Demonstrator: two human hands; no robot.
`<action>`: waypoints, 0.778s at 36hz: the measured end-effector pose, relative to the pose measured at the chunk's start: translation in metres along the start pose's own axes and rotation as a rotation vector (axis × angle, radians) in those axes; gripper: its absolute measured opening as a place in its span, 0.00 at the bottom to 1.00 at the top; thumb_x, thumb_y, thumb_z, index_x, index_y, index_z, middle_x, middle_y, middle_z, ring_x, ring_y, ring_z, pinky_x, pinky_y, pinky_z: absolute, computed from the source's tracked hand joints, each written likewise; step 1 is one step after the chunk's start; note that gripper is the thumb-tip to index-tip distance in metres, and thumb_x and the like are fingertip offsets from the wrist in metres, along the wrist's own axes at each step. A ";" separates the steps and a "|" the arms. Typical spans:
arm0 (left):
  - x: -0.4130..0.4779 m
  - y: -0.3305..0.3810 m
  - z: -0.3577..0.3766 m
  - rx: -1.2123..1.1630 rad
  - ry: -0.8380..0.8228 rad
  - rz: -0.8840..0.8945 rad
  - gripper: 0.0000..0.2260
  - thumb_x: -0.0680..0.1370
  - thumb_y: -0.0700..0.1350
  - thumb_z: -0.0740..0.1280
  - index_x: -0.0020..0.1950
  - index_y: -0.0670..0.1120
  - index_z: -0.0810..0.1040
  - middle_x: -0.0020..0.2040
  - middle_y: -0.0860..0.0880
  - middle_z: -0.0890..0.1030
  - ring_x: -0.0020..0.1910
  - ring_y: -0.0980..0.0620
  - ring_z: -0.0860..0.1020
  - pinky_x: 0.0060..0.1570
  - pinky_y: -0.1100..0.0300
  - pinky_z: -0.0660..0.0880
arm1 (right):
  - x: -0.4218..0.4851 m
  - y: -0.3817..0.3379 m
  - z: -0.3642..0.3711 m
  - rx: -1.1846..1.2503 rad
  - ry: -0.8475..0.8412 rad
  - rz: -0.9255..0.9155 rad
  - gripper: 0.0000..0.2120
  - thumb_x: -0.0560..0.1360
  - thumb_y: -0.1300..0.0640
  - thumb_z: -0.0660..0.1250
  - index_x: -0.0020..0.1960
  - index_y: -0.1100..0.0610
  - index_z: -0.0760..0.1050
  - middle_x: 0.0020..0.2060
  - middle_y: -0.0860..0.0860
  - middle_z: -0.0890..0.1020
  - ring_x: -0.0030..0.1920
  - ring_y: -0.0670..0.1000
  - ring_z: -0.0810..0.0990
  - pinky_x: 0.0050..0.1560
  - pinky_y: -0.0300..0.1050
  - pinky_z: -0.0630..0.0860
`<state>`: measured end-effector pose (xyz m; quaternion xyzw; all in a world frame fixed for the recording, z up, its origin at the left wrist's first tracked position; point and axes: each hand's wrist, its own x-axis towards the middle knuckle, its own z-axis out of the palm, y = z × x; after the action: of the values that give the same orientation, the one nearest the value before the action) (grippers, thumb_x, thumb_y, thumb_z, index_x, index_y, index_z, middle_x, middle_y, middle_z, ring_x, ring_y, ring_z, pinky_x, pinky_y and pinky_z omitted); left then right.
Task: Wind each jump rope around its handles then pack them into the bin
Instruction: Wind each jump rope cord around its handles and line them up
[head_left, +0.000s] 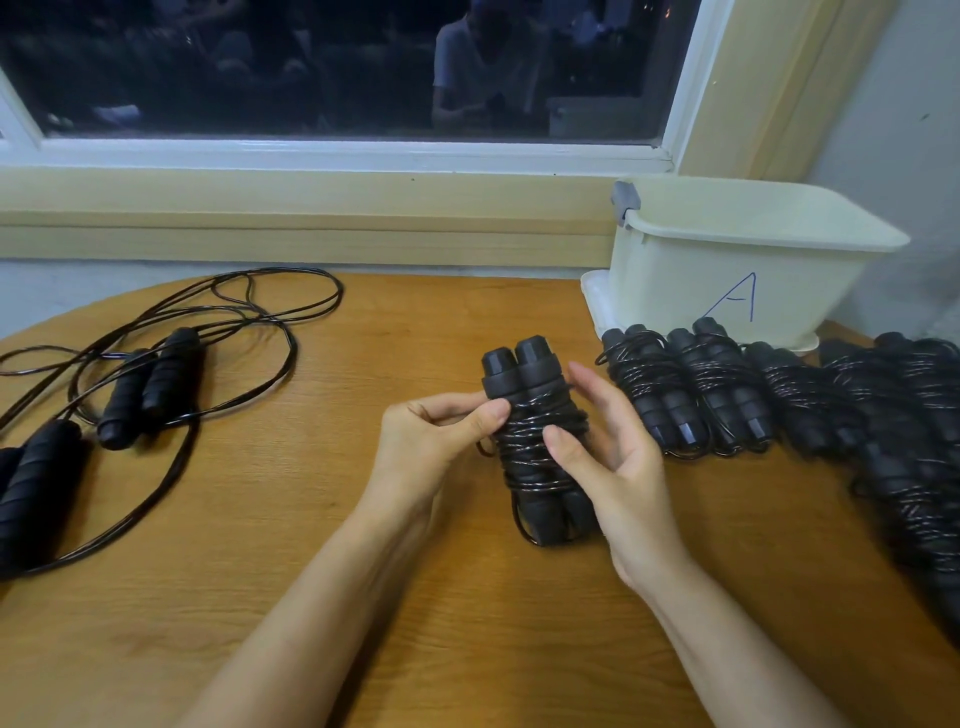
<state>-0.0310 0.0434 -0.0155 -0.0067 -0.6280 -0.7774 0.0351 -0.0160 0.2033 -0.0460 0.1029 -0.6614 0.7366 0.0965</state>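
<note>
- one wound jump rope (535, 441) stands nearly upright above the wooden table (322, 519), between both hands, its two handles side by side.
- the left hand (441, 441) pinches the upper coils between thumb and fingers; the right hand (613, 457) presses its thumb on the middle wraps, with its fingers loosely spread beside the handles.
- to finish well, i would keep the thumb on the last turn so nothing springs loose, tuck the small loop at the bottom under a tight wrap, then carry it to the cream bin (737, 270), which stands far right.
- the bin's inside is hidden by its wall.
- the row of wound bundles (727, 395) blurs and is cut off at the right edge, so i cannot count them.
- the loose ropes (156, 374) at left are tangled, and one handle is cropped.
</note>
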 end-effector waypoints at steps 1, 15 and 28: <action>0.000 0.000 0.000 0.010 0.015 0.009 0.11 0.64 0.43 0.74 0.44 0.41 0.84 0.39 0.50 0.86 0.39 0.59 0.83 0.39 0.71 0.75 | 0.000 0.002 0.000 -0.058 0.025 -0.041 0.29 0.71 0.47 0.76 0.70 0.42 0.72 0.65 0.48 0.78 0.65 0.51 0.78 0.62 0.49 0.77; -0.009 -0.005 0.005 0.212 0.087 0.171 0.07 0.64 0.50 0.79 0.38 0.50 0.86 0.39 0.52 0.86 0.41 0.56 0.84 0.69 0.37 0.65 | -0.003 0.007 0.018 -1.087 0.195 -0.499 0.41 0.67 0.38 0.72 0.75 0.55 0.67 0.73 0.54 0.69 0.66 0.56 0.74 0.50 0.43 0.77; -0.004 -0.011 0.001 0.515 -0.064 0.337 0.07 0.71 0.50 0.72 0.46 0.62 0.80 0.38 0.72 0.80 0.47 0.69 0.80 0.75 0.57 0.56 | 0.001 0.013 0.007 -1.051 0.311 -0.481 0.39 0.66 0.51 0.79 0.73 0.59 0.71 0.65 0.52 0.77 0.63 0.52 0.78 0.51 0.38 0.75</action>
<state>-0.0282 0.0471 -0.0262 -0.1260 -0.7950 -0.5756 0.1440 -0.0205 0.1950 -0.0574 0.0793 -0.8735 0.2744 0.3943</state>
